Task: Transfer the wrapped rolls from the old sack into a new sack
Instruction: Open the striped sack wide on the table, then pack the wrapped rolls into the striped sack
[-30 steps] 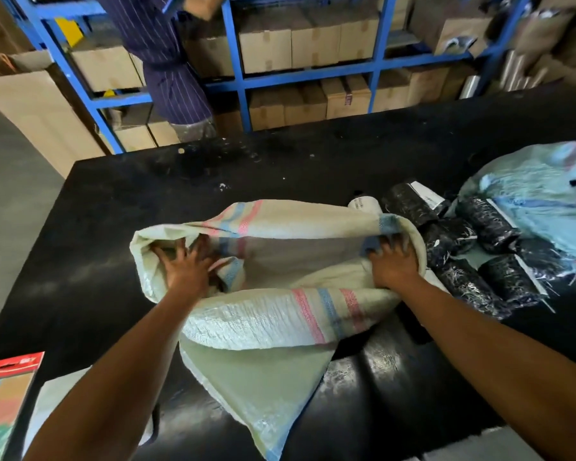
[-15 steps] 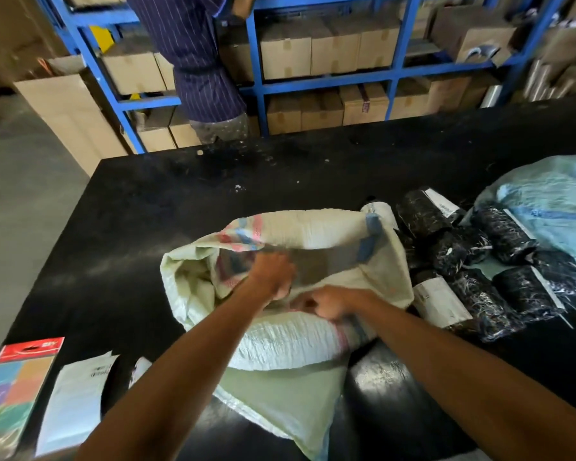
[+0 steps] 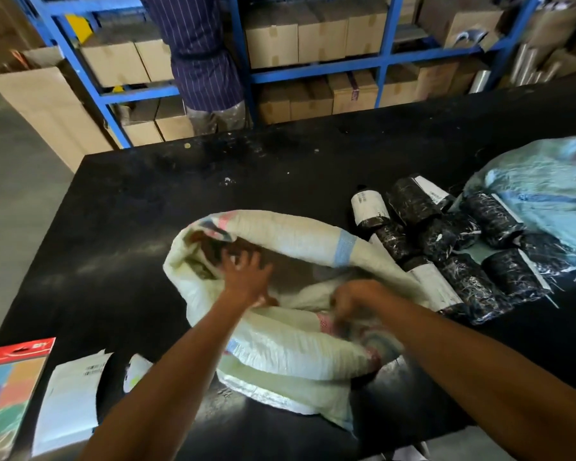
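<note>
Cream woven plastic sack (image 3: 290,234): left grip (image 3: 246,277) splayed inside mouth; right grip (image 3: 353,299) pinching near rim. Black wrapped rolls (image 3: 453,247) right of it, on black worktop (image 3: 147,211).

Woven plastic sack (image 3: 280,241), coarse and matt, glossy film-wrapped rolls (image 3: 469,281), dusty black tabletop (image 3: 180,194), cardboard boxes (image 3: 320,38)

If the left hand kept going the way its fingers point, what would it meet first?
Probably the inner wall of the cream woven sack, since the left hand points with spread fingers into its open mouth. Depth inside is unclear.
</note>
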The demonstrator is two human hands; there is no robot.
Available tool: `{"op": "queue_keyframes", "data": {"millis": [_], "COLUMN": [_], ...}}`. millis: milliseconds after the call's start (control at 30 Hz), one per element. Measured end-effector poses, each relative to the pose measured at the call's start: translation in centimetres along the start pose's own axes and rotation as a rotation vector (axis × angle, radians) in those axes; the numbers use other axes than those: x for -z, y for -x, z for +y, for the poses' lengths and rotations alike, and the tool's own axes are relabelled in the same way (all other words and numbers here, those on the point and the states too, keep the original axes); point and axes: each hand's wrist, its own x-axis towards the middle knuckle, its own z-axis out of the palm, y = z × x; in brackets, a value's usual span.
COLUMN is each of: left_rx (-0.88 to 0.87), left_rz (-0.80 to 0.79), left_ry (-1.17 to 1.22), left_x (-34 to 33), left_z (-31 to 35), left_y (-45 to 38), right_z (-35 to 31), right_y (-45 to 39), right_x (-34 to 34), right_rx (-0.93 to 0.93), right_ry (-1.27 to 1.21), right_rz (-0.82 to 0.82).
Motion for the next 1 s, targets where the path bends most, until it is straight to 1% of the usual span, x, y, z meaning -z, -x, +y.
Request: {"op": "queue_keyframes", "data": {"millis": [67, 100, 133, 200, 267, 333, 367, 400, 433, 467, 500, 567, 600, 667, 733, 767, 800, 833, 900, 933, 1000], "left_rx": [-0.202, -0.266, -0.324, -0.407, -0.42, -0.417, -0.408, -0.368, -0.329, -0.309, -0.303, -0.327, -0.331, -0.34, -0.346, -0.353, -0.359, -0.354, -0.303, -0.252, -0.118], "left_rz": [-0.201, -0.306, -0.382, -0.459, -0.508, -0.516, -0.53, -0.561, -0.59, -0.587, -0.513, -0.263, -0.12, 0.106, 0.227, 0.248, 0.245, 0.216, 0.108, 0.034, -0.063], "left_ry": [0.079, 0.072, 0.024, -0.121, -0.187, -0.19, -0.14, -0.003, 0.2, 0.342, 0.424, 0.46, 0.521, 0.695, 0.848, 0.925, 1.025, 1.127, 1.293, 1.309, 1.175], "left_x": [-0.9, -1.8, -3.2, -5.2, -5.9, -5.5, -4.7, -4.1, -2.8, -1.5, 0.1, 3.5, 4.8, 6.8, 8.7, 9.5, 10.1, 10.8, 11.3, 11.3, 10.0], "left_z": [2.3, 3.3, 4.1, 4.9, 5.3, 5.4, 5.3, 5.1, 5.5, 5.8, 6.2, 8.2, 8.7, 10.6, 13.6, 15.3, 16.9, 18.8, 22.2, 24.5, 27.6], "left_y": [-0.1, 0.0, 0.1, 0.9, 2.1, 2.7, 2.8, 2.6, 2.5, 2.4, 2.3, 1.9, 1.9, 1.4, 0.9, 0.8, 0.5, 0.2, -0.6, -1.4, -3.2], "right_z": [0.2, 0.0, -0.3, -0.7, -0.4, 0.3, 0.7, 0.9, 1.4, 1.6, 2.0, 4.0, 4.7, 7.5, 11.6, 14.0, 16.4, 19.0, 23.0, 25.0, 26.8], "right_y": [-1.1, -1.2, -1.3, -1.1, -1.1, -1.2, -1.5, -1.5, -1.2, -0.7, -0.3, 0.7, 1.3, 1.9, 2.1, 2.1, 1.9, 1.9, 1.6, 1.5, 0.8], "right_x": [1.6, 2.7, 3.7, 5.9, 7.6, 8.4, 8.4, 8.2, 7.8, 7.3, 6.8, 5.8, 5.4, 4.6, 3.4, 2.6, 1.9, 1.2, -0.2, -0.8, -1.9], "right_rx": [0.117, 0.141, 0.149, 0.14, 0.173, 0.213, 0.218, 0.231, 0.249, 0.275, 0.303, 0.393, 0.427, 0.401, 0.287, 0.21, 0.126, 0.036, -0.103, -0.145, -0.167], "right_ry": [-0.359, -0.571, -0.741, -0.937, -1.07, -1.127, -1.123, -1.129, -1.161, -1.211, -1.268, -1.416, -1.454, -1.468, -1.384, -1.275, -1.111, -0.938, -0.675, -0.601, -0.504], "right_rz": [0.33, 0.469, 0.583, 0.721, 0.764, 0.758, 0.721, 0.679, 0.635, 0.597, 0.582, 0.611, 0.657, 0.798, 0.922, 0.976, 1.013, 1.002, 0.861, 0.781, 0.68]}}
